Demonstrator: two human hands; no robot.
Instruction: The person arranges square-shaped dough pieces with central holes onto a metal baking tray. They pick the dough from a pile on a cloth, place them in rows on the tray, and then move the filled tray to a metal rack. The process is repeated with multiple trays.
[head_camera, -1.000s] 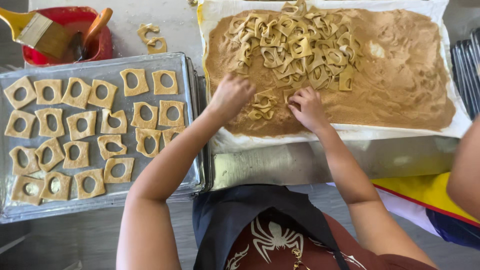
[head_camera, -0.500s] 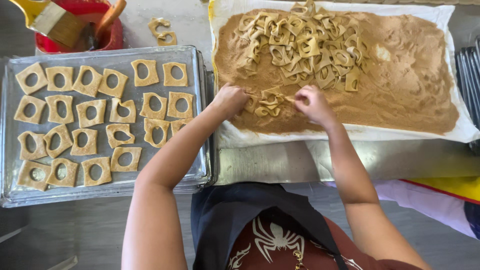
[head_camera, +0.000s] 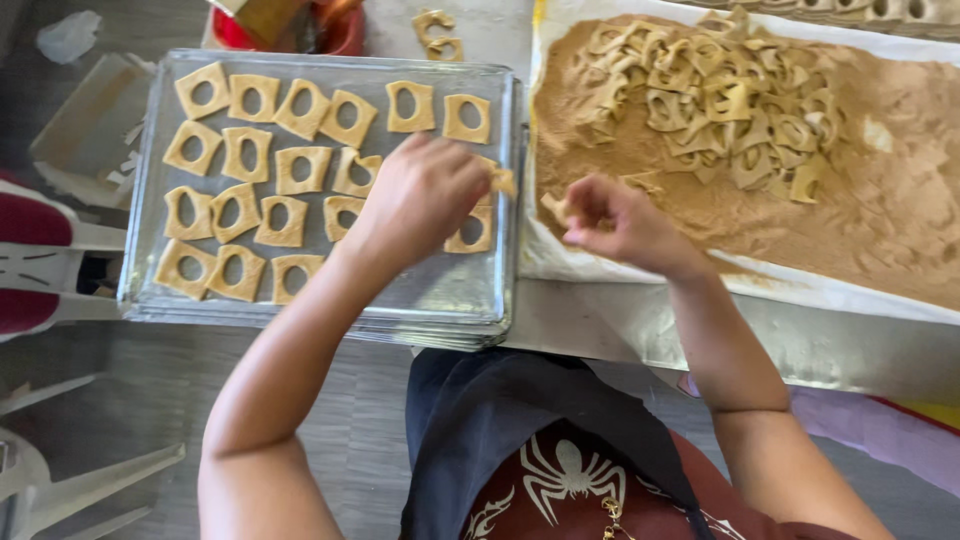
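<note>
Holding a dough square (head_camera: 500, 180) pinched in my left hand (head_camera: 425, 195) over the tray (head_camera: 440, 290), I should lay it flat beside the others; my right hand (head_camera: 610, 220) pinches another piece (head_camera: 553, 207).

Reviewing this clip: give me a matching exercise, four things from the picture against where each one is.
Things:
1. left hand
2. right hand
3. heap of dough cut-outs
4. red bowl

Places:
A. at the near edge of the brown sugar
B. over the right end of the metal tray
C. beyond the tray, at the top edge
D. piled on the brown sugar

Pairs: 1-B, 2-A, 3-D, 4-C
</note>
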